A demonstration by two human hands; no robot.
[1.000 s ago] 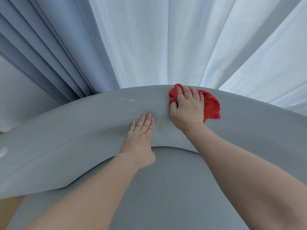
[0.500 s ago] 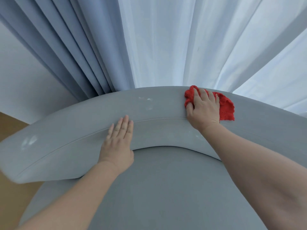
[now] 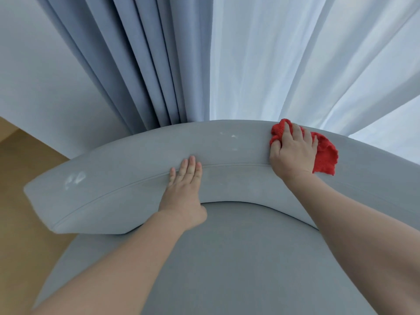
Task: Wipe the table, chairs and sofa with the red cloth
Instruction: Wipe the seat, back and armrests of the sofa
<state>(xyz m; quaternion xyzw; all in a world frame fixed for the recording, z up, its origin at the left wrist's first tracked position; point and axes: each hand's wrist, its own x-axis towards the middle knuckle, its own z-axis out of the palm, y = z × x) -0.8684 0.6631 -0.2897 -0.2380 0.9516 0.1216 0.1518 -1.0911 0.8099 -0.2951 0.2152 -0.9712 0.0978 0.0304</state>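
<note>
Sheer curtains (image 3: 295,64) hang just behind the right grip (image 3: 293,151), which clutches the red cloth (image 3: 325,155) bunched on top of the grey backrest (image 3: 136,169), while the left grip (image 3: 184,187) lies flat and released lower left of it; a loose stroke could snag those curtains or miss the pale marks (image 3: 227,135) to the right grip's left

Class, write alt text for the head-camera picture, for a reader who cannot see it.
A right hand holds a red cloth on a grey curved backrest, while the left hand lies flat on its front. Pale smudges mark the fabric; curtains hang behind.
</note>
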